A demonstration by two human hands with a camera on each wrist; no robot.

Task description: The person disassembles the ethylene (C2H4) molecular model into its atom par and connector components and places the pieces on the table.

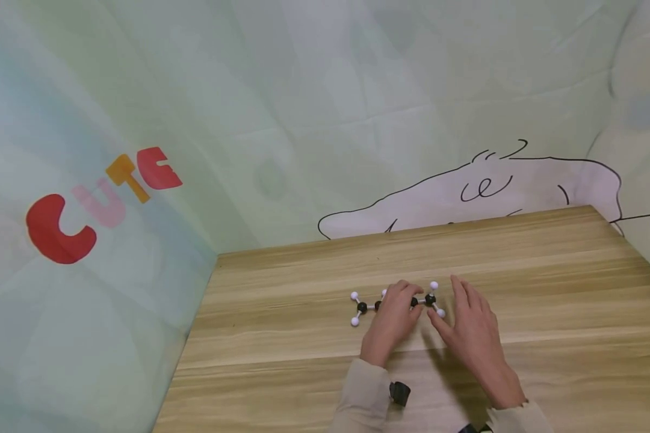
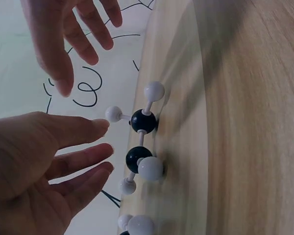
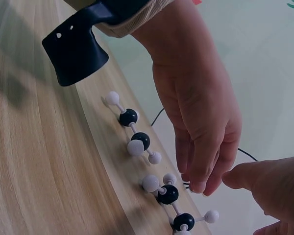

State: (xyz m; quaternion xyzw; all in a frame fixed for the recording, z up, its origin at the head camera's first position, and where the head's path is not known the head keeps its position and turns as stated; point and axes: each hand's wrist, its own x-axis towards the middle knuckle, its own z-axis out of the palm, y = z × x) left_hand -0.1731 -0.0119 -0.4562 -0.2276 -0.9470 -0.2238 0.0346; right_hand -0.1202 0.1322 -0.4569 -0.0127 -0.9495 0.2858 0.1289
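You can read the word "CUTE" (image 1: pixel 106 211) in the head view, on the pale wall covering (image 1: pixel 114 319) to your left. Its capitals climb rightward, and you see a red C (image 1: pixel 42 230), a pink U (image 1: pixel 108 216), an orange T (image 1: pixel 124 171) and a reddish-pink E (image 1: pixel 150 169)

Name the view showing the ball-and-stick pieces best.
The right wrist view: no hand covers the ball-and-stick pieces, and four black balls show. Head shows them small, the left hand hiding part; left wrist cuts off one end.

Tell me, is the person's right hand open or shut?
Open: the head view shows the right hand with thumb and fingers spread apart.
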